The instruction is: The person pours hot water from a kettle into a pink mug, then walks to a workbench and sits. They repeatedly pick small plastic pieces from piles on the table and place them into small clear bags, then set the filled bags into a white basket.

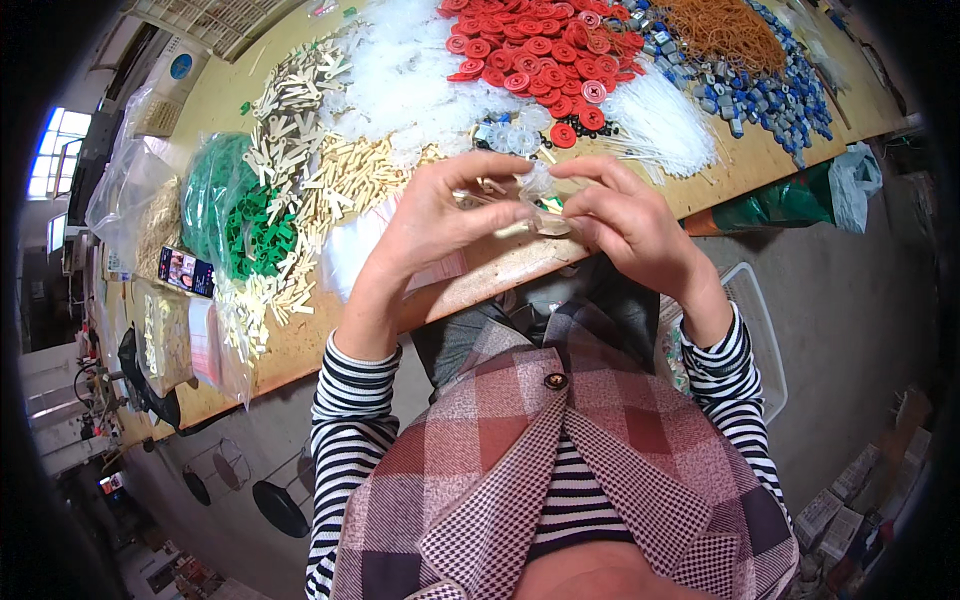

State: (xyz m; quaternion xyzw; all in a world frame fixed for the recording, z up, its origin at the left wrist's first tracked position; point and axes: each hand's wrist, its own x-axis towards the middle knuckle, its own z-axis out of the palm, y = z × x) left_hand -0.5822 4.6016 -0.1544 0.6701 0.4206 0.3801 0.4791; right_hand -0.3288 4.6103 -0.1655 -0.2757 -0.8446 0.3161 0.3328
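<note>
Between my two hands, above the front edge of the table, is a small clear plastic bag [551, 223] with small parts in it, among them something green and something cream. My left hand [439, 214] has its thumb and fingers curved around the bag's left side. On the other side, the fingertips of my right hand [634, 225] pinch the bag. Just beyond my fingers lie clear plastic wheels [514, 137] and small black rings [592, 126]. Red plastic discs [536, 46] with holes are heaped behind them. A stack of flat clear bags [360, 244] lies beside my left wrist.
Heaps of cream pegs [360, 176], green plastic pieces [259, 240], white sticks [664, 124], blue-and-grey parts [780, 105] and brown rubber bands [720, 30] cover the wooden table [450, 296]. A phone [185, 271] leans at the left. A white plastic basket [757, 337] stands below, at right.
</note>
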